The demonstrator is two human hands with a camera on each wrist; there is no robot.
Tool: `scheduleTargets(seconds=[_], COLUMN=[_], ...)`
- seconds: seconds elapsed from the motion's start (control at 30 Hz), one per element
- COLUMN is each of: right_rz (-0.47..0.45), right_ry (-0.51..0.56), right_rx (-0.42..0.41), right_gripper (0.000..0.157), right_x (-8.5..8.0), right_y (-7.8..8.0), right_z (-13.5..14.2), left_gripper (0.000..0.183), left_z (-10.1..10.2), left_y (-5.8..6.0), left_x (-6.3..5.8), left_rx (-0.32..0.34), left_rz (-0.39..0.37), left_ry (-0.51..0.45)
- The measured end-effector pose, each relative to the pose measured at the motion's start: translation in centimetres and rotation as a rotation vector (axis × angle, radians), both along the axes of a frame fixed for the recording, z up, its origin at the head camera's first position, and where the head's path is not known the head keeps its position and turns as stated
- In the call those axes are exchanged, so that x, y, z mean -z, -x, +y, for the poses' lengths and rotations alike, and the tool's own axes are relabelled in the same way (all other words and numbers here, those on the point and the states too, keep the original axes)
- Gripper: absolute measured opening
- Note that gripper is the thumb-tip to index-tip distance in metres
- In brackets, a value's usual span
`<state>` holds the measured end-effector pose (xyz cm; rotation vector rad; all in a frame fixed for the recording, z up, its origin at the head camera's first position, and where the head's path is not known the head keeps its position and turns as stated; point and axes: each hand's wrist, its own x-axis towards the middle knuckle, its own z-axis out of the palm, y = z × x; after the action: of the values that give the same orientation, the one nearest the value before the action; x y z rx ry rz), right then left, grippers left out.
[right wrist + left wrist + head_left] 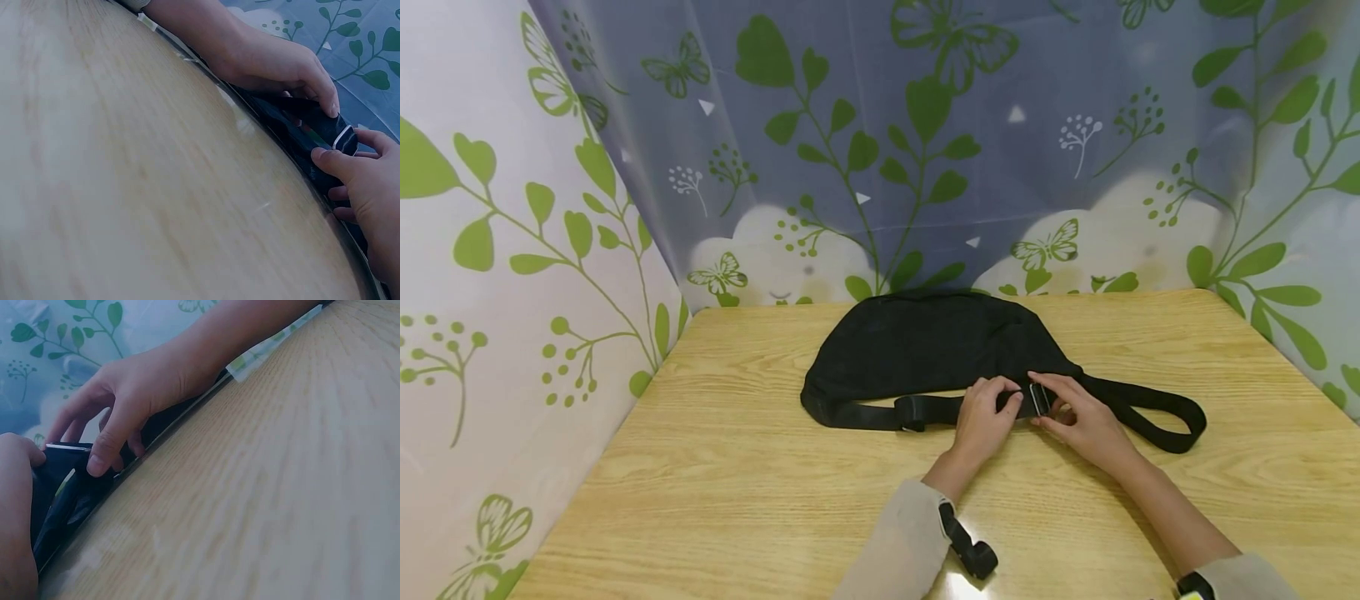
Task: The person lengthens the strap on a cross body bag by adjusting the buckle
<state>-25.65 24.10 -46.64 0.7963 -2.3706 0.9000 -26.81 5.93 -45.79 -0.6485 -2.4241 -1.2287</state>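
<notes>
A black bag with a curved top (925, 346) lies flat on the wooden table. Along its front edge runs a black webbing strap (865, 417), with a metal slider buckle (1039, 399) on it. My left hand (985, 423) pinches the strap just left of that buckle. From the right, my right hand (1086, 421) holds the buckle between thumb and fingers. The right wrist view shows the silver buckle frame (342, 139) between both hands, with the right thumb at its near side. In the left wrist view, slack webbing (59, 515) bends below the fingers.
To the right, a loop of the strap (1187, 425) rests on the table (737, 500). A second adjuster (910, 412) sits on the strap to the left. Behind the bag hangs a leaf-patterned curtain (865, 100). A black band (966, 542) hangs from the left sleeve.
</notes>
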Motion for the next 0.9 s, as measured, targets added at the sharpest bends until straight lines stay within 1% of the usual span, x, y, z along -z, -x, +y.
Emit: scheduleTargets(seconds=[0.23,0.4,0.53,0.7,0.8,0.9], right_rz=[0.028,0.054,0.067,0.085,0.089,0.093], right_ry=[-0.015,-0.024,-0.007,0.002,0.005,0.01], right_rx=[0.027,0.052,0.03,-0.008,-0.002,0.025], right_gripper=[0.066,0.063,0.063,0.064,0.064,0.063], right_x=[-0.09,-0.38,-0.38,-0.33,-0.34,-0.4], right_y=[0.01,-0.08,-0.15,-0.17,-0.13,-0.13], right_z=[-0.03,-0.09,-0.08,-0.12,-0.15,-0.14], left_gripper=[0.014,0.014,0.014,0.017,0.018,0.018], left_z=[-0.05,0.0,0.04,0.03,0.05,0.14], left_y=[-0.05,0.01,0.09,0.12,0.13,0.16], left_x=[-0.07,-0.02,0.06,0.06,0.05,0.1], left_rx=[0.01,0.003,0.003,0.042,0.048,0.025], left_rz=[-0.001,0.001,-0.02,-0.053,-0.06,-0.06], left_ry=[0.002,0.009,0.034,0.064,0.056,0.044])
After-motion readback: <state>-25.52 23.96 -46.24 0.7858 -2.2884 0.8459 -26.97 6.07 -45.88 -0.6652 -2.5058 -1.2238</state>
